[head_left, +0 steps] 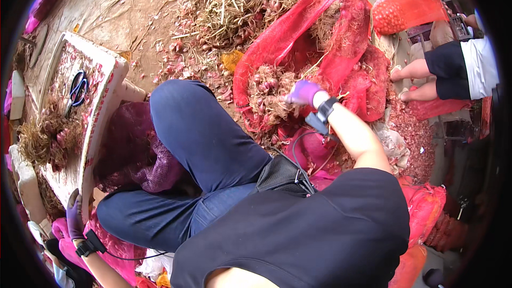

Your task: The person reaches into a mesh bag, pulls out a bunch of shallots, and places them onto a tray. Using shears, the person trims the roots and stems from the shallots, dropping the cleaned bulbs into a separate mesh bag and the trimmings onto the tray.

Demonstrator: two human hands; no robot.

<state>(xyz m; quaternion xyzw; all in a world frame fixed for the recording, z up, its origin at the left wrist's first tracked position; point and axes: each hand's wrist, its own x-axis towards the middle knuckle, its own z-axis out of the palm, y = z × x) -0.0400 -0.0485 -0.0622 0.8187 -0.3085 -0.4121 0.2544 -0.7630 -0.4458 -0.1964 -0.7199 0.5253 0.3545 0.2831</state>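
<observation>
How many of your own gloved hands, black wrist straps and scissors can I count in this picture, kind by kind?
Left hand plus right hand, both in purple gloves: 2
Black wrist straps: 2
Blue-handled scissors: 1
Total: 5

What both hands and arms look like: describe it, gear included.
The right hand wears a purple glove, with a black strap, a blue-grey box and a dark cable. The left hand wears a duller purple glove, with a black strap, box and cable. The right sleeve is short and black.
</observation>
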